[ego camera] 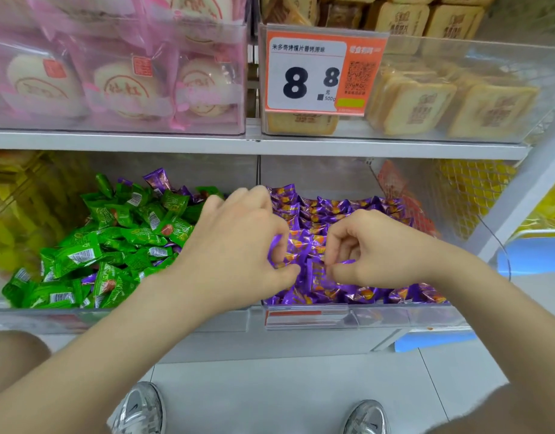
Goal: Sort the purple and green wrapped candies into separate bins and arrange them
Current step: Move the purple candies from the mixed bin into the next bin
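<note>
left hand (238, 242), fingers curled, pinches a purple candy (277, 250) near the left wall of the purple bin (395, 314); right hand (376, 249) pinches a second purple candy (343, 263) just beside it. stray purple candies (158, 180) lie among the green candies (119, 214) toward the far edge of the green bin (35, 317), leftward of both hands; the left hand is nearer, so it would likely fetch them

white shop shelving (176, 142), pale tiled floor (269, 396), orange price tag (324, 72)
</note>
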Action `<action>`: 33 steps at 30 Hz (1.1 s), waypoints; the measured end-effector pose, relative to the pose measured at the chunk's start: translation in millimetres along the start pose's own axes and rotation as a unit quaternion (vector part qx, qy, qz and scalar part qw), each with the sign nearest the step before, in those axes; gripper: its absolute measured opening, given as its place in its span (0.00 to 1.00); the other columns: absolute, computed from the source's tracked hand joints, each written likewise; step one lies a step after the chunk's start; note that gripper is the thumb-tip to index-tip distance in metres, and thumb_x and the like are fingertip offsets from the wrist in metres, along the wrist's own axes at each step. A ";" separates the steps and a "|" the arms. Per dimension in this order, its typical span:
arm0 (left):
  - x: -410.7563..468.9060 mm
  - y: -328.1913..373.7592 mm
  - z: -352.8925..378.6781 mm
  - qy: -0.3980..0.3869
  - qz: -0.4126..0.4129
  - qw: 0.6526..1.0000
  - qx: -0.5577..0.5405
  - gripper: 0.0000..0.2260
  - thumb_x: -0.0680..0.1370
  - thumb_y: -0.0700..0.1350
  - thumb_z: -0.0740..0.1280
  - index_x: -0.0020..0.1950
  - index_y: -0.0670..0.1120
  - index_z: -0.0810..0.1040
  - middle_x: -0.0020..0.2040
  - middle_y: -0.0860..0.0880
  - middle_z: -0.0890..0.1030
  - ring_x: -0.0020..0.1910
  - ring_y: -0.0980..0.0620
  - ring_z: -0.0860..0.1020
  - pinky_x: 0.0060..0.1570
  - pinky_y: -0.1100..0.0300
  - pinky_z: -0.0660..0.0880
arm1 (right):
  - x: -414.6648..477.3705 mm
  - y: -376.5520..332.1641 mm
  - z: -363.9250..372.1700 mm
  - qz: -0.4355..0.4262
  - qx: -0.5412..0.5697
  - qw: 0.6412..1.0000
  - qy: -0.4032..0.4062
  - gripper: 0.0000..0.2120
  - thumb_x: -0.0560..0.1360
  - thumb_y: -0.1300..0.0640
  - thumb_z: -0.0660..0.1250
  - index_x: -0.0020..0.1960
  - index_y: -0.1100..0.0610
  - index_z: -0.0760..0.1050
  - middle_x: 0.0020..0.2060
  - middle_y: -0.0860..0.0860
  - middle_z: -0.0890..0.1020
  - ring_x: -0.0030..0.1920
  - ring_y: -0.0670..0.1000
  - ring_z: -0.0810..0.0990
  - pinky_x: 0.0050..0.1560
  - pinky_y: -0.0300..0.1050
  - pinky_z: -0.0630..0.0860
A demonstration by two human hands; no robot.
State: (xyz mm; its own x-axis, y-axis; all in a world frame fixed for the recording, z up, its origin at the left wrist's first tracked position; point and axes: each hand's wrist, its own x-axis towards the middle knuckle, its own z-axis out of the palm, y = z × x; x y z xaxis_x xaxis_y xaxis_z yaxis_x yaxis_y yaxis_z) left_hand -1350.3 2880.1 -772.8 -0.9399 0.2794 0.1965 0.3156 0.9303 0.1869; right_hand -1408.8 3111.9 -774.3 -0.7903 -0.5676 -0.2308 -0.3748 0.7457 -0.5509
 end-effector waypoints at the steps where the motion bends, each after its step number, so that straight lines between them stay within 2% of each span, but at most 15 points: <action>1: 4.8 6.8 -0.5 -0.014 0.019 0.999 0.035 0.16 0.69 0.67 0.71 0.39 0.56 0.78 0.47 0.56 0.66 0.53 0.53 0.67 0.55 0.50 0.64 | -0.1 1.7 -1.0 0.007 0.001 1.000 0.016 0.04 0.71 0.60 0.76 0.42 0.53 0.83 0.33 0.50 0.86 0.34 0.47 0.85 0.39 0.45 0.82; 3: 13.2 19.6 1.6 -0.056 0.049 0.994 0.074 0.16 0.70 0.67 0.72 0.42 0.55 0.81 0.49 0.56 0.65 0.55 0.51 0.65 0.58 0.47 0.64 | 0.6 5.7 -1.8 0.018 -0.003 0.998 0.054 0.03 0.70 0.59 0.75 0.41 0.54 0.82 0.32 0.49 0.86 0.34 0.46 0.84 0.40 0.47 0.83; 7: 25.9 35.8 12.0 -0.121 0.073 0.980 0.141 0.17 0.71 0.68 0.71 0.43 0.55 0.84 0.51 0.52 0.66 0.56 0.46 0.61 0.54 0.45 0.61 | -0.2 13.6 -1.9 0.034 0.000 0.994 0.105 0.03 0.69 0.57 0.75 0.39 0.54 0.82 0.30 0.48 0.84 0.30 0.41 0.81 0.33 0.32 0.72; 12: 26.3 40.5 23.4 -0.144 0.054 0.964 0.219 0.13 0.74 0.61 0.71 0.47 0.53 0.83 0.54 0.49 0.63 0.60 0.43 0.60 0.57 0.40 0.61 | -6.4 21.9 -5.3 0.033 0.005 0.991 0.127 0.03 0.69 0.55 0.76 0.39 0.52 0.82 0.30 0.46 0.85 0.32 0.41 0.82 0.36 0.34 0.73; 16: 24.5 41.5 19.9 -0.125 0.039 0.968 0.214 0.05 0.77 0.51 0.67 0.45 0.51 0.77 0.54 0.49 0.64 0.52 0.45 0.56 0.52 0.44 0.60 | -11.8 23.3 -6.9 0.020 0.019 0.997 0.079 0.04 0.72 0.57 0.76 0.41 0.52 0.83 0.32 0.47 0.86 0.35 0.44 0.85 0.39 0.40 0.79; 18: 23.3 39.2 18.7 -0.122 0.030 0.968 0.217 0.06 0.78 0.52 0.66 0.45 0.50 0.76 0.54 0.49 0.64 0.52 0.45 0.55 0.51 0.45 0.59 | -13.5 23.7 -6.3 0.013 0.020 0.999 0.032 0.03 0.73 0.58 0.76 0.43 0.53 0.83 0.35 0.48 0.87 0.37 0.47 0.87 0.43 0.47 0.84; 21: 23.2 39.9 19.2 -0.150 0.032 0.962 0.227 0.10 0.76 0.58 0.70 0.51 0.53 0.82 0.55 0.49 0.62 0.59 0.42 0.60 0.56 0.41 0.61 | -11.8 24.9 -4.5 0.006 0.012 1.000 0.013 0.03 0.75 0.57 0.77 0.44 0.52 0.83 0.37 0.49 0.88 0.39 0.48 0.87 0.46 0.52 0.85; 23: 24.5 42.4 20.4 -0.171 0.040 0.955 0.239 0.13 0.75 0.60 0.72 0.53 0.54 0.82 0.54 0.48 0.59 0.62 0.42 0.60 0.60 0.39 0.61 | -9.7 24.0 -3.7 -0.001 0.011 1.000 0.009 0.03 0.75 0.57 0.77 0.45 0.52 0.83 0.37 0.49 0.88 0.38 0.46 0.87 0.46 0.51 0.85; 25: 26.0 43.4 21.2 -0.177 0.041 0.954 0.240 0.13 0.75 0.60 0.73 0.53 0.54 0.82 0.54 0.48 0.58 0.62 0.42 0.59 0.60 0.39 0.61 | -8.7 22.9 -3.9 -0.008 0.009 1.000 0.000 0.04 0.75 0.56 0.77 0.45 0.53 0.83 0.38 0.48 0.88 0.38 0.45 0.87 0.46 0.49 0.84; 29: 26.4 38.4 16.4 -0.135 0.022 0.968 0.209 0.12 0.74 0.60 0.74 0.50 0.54 0.83 0.54 0.49 0.62 0.59 0.43 0.60 0.52 0.44 0.59 | -7.7 22.4 -3.5 -0.026 0.017 0.999 -0.042 0.07 0.74 0.56 0.80 0.47 0.52 0.83 0.40 0.47 0.88 0.41 0.44 0.87 0.50 0.51 0.85; 33: 23.4 33.4 9.1 -0.086 -0.024 0.983 0.163 0.09 0.72 0.61 0.76 0.46 0.58 0.85 0.53 0.52 0.64 0.56 0.45 0.60 0.49 0.47 0.58 | -6.8 18.0 -0.4 -0.049 0.035 0.997 -0.054 0.10 0.72 0.57 0.82 0.51 0.53 0.83 0.41 0.45 0.88 0.44 0.43 0.87 0.48 0.41 0.83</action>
State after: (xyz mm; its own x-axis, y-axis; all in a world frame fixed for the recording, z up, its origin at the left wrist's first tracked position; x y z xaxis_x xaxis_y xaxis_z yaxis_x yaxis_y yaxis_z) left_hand -1363.0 2919.9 -770.7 -0.9696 0.2438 0.0233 0.2387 0.9621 -0.1315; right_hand -1410.4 3129.3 -782.3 -0.6935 -0.6735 -0.2558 -0.4098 0.6608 -0.6288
